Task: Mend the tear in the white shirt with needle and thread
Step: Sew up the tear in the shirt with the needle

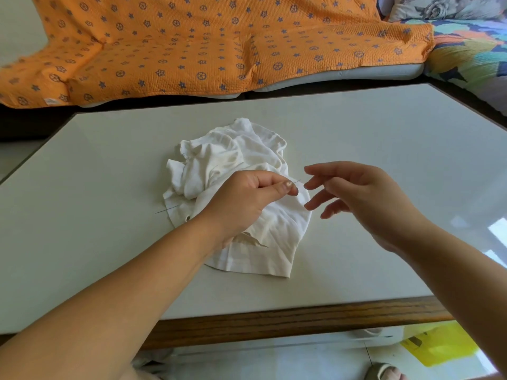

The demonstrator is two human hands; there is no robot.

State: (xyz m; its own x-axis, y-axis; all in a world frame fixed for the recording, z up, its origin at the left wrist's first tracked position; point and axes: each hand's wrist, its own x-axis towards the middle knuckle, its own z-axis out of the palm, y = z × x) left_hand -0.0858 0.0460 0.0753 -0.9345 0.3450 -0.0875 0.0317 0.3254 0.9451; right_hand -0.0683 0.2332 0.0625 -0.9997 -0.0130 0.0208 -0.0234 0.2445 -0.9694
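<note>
The white shirt lies crumpled in the middle of the table. A tear gapes near its front hem, just under my left wrist. My left hand hovers over the shirt, thumb and forefinger pinched on a thin needle whose tip pokes out to the right. My right hand floats just right of that tip with fingers spread, holding nothing. A dark thread lies on the table at the shirt's left edge.
The table has a wooden front edge. Behind it stands a sofa under an orange patterned blanket, with a colourful quilt at the right. A yellow bag lies on the floor at the lower right.
</note>
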